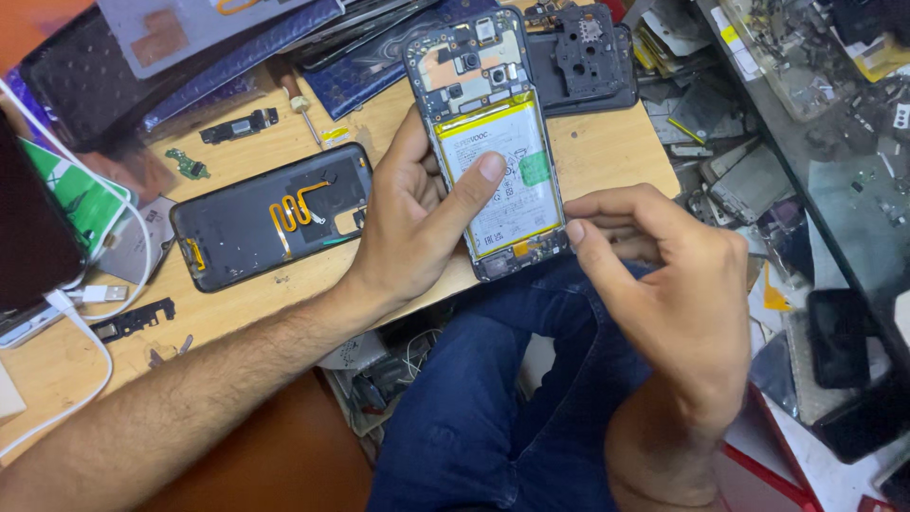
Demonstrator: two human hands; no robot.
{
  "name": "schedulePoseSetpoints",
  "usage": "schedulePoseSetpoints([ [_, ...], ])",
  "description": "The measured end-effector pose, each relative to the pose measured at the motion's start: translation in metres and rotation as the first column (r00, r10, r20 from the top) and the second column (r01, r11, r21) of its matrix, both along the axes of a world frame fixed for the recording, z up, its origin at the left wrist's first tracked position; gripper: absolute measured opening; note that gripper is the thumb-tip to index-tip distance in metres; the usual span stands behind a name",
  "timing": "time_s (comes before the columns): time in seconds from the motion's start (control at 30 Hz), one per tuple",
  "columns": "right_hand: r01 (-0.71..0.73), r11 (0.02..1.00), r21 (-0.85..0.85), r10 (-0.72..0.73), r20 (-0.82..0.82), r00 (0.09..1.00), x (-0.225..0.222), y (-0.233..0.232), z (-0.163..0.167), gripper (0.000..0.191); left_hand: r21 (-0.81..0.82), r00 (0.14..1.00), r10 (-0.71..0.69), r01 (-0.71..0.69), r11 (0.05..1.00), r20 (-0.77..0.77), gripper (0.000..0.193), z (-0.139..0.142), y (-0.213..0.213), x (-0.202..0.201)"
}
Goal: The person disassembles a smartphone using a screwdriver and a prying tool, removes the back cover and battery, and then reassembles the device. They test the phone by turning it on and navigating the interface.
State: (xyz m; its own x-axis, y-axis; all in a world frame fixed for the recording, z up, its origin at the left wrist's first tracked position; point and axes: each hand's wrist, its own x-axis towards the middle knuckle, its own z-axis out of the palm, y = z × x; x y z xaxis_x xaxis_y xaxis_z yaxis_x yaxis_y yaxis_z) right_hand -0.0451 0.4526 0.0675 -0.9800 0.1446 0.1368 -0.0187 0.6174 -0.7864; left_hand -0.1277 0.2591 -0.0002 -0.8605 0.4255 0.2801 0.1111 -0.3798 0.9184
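From my remote seat I see the left hand clamped on an opened phone with its back off. The fingers are wrapped behind the frame and the thumb is pressed flat on the white battery near its middle. The phone stands upright in that grip, camera end at twelve o'clock, bottom edge at six o'clock, held just above the near edge of the wooden worktop and over my blue trouser leg.

The right hand sits at four o'clock from the phone. Its grip is drawn together, fingers curled in and the thumb tip touching the phone's lower right corner beside the battery's bottom edge. Whether anything is pinched between those fingers I cannot tell.

At nine o'clock from the left hand a dark back cover with an orange coil trace lies flat on the worktop, inside face up. Beyond it, towards ten o'clock, lie a small green circuit piece and a black plastic part. At seven o'clock from the cover a white cable trails across the wood. At one o'clock from the phone lies a black inner frame plate.
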Motion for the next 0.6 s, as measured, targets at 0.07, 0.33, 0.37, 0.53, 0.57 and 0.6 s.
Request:
schedulePoseSetpoints([
  [0.07,0.020,0.999,0.045,-0.020,-0.003,1.000,0.000,-0.004,0.003,0.017,0.009,1.000,0.012,-0.012,1.000,-0.004,0.041,-0.001,0.000,0.001],
  [0.33,0.065,0.995,0.082,-0.062,-0.040,0.997,-0.001,-0.012,-0.002,0.014,0.024,0.999,0.036,-0.036,0.999,0.007,0.042,-0.001,0.002,0.003],
  [0.37,0.057,0.995,0.083,-0.053,-0.052,0.997,-0.001,-0.012,-0.003,0.013,0.021,0.999,0.037,-0.037,0.999,0.006,0.043,-0.001,0.002,0.003],
  [0.53,0.046,0.991,0.123,-0.035,-0.084,0.996,0.000,-0.012,-0.005,0.014,0.007,0.999,0.041,-0.041,0.999,-0.007,0.042,-0.003,0.002,0.003],
  [0.57,0.045,0.992,0.115,-0.035,-0.086,0.996,0.000,-0.012,-0.005,0.014,0.004,0.999,0.039,-0.039,0.999,-0.012,0.041,-0.003,0.002,0.003],
  [0.6,0.045,0.993,0.106,-0.036,-0.086,0.996,0.000,-0.013,-0.005,0.014,0.000,0.999,0.038,-0.038,0.999,-0.018,0.041,-0.004,0.002,0.003],
])
